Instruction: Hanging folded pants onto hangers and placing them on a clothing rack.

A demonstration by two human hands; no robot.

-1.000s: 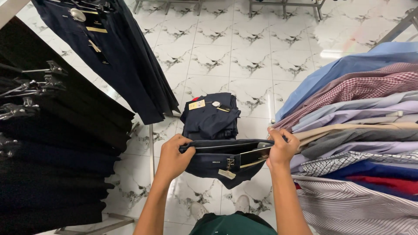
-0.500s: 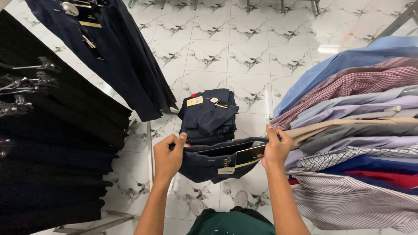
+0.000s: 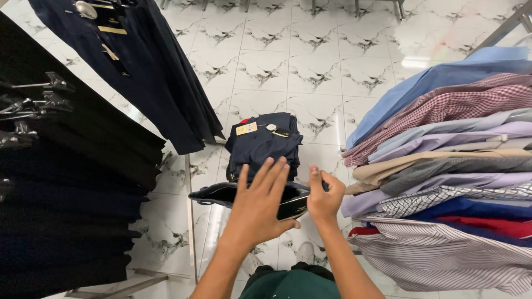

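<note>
Trousers [image 3: 221, 194], one pair, two hands.

I look straight down at my two hands over a folded dark garment [image 3: 221, 194]. My left hand [image 3: 260, 207] lies flat across it, fingers spread and pointing away from me. My right hand [image 3: 324, 196] pinches the garment's right end, thumb up. Just beyond, a stack of navy clothes [image 3: 265, 145] with paper tags sits on the white marble floor [image 3: 310, 61]. To my left hang black trousers [image 3: 66, 182] on clip hangers, with navy trousers [image 3: 149, 72] further up. To my right hang shirts [image 3: 443, 160] in blue, checked red, beige, grey and stripes.
</note>
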